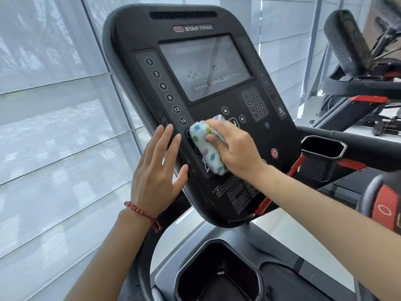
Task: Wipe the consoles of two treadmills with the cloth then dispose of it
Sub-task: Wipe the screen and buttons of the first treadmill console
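Cloth [206, 146]: white with coloured dots, bunched into a wad, was pressed flat against the lower left part of the console [138, 38] face, just below the row of buttons under the screen [206, 66]. Right hand [233, 148] was on top of it, fingers curled over the wad and gripping it, thumb tucked along its near edge. A ring was visible on one finger of that hand.

Left hand [159, 170] lay against the left rim of the console, fingers straight and slightly spread, palm toward the panel, holding nothing. Fingertips sat just beside the numbered column, near the button marked 15. A red cord bracelet [142, 211] circled the left wrist.

Console was black, tilted back, with a "STAR TRAC" mark near its top and a vent slot above that. Screen was dim and reflective. A number keypad [255, 103] sat to the right of the screen's lower corner; a red stop button [274, 153] sat lower right, just right of the right hand. A red clip cord [280, 185] hung down the console's right edge, partly behind the right forearm.

Two open black cup holders: one near, below the console [184, 268], one to the right [323, 148]. A second machine [347, 40] stood far right, seen from its side. Pale window blinds [54, 127] filled the left.
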Demonstrator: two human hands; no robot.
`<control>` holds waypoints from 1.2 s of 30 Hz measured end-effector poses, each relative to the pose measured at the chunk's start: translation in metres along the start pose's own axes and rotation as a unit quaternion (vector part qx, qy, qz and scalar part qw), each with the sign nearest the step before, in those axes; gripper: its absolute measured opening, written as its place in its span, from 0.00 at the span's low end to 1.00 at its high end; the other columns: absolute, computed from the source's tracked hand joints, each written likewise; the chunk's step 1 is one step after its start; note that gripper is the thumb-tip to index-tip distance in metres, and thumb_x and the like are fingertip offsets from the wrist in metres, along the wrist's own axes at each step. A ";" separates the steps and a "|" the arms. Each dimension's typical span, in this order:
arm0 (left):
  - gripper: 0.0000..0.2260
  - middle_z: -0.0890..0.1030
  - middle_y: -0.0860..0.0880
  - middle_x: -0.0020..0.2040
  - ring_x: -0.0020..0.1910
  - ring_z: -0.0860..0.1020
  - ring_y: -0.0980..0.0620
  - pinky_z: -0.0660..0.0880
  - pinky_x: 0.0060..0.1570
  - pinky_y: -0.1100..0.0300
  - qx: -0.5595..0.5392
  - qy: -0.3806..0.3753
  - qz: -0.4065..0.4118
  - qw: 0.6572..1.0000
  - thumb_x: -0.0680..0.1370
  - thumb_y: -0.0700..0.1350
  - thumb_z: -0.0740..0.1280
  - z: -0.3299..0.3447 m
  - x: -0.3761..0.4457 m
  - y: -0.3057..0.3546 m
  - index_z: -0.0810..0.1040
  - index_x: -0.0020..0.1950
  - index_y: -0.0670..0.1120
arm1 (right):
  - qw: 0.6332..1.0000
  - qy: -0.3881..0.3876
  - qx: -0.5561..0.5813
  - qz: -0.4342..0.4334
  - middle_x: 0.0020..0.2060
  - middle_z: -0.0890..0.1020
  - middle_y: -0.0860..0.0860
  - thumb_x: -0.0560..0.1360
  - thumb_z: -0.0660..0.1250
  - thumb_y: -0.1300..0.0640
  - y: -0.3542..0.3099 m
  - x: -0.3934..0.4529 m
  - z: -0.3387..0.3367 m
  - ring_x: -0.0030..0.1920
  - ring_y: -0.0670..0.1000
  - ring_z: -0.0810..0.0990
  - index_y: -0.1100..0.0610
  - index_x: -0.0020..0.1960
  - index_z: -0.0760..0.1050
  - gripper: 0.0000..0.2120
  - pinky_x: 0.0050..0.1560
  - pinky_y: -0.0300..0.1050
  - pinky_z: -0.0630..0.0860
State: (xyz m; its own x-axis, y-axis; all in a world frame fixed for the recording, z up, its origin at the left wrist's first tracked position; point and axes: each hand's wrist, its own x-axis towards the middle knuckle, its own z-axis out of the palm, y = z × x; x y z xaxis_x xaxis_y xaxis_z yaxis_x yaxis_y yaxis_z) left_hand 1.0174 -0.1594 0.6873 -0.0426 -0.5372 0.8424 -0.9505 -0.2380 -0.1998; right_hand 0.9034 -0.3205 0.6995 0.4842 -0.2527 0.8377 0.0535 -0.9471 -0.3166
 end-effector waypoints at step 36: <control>0.17 0.70 0.37 0.67 0.70 0.63 0.40 0.60 0.69 0.43 0.016 -0.011 0.029 0.999 0.76 0.44 0.62 0.010 0.012 0.024 0.76 0.60 0.35 | 0.970 0.000 -0.124 0.209 0.50 0.78 0.63 0.79 0.50 0.44 0.098 -0.038 -0.043 0.47 0.67 0.78 0.54 0.62 0.69 0.20 0.45 0.57 0.76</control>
State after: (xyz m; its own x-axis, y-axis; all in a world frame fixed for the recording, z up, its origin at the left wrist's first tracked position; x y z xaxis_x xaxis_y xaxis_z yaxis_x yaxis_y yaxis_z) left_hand 0.9974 -0.1802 0.6877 -0.0905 -0.5685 0.8177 -0.9362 -0.2315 -0.2646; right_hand 0.8527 -0.4118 0.6560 0.4176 -0.6254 0.6592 -0.3592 -0.7800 -0.5124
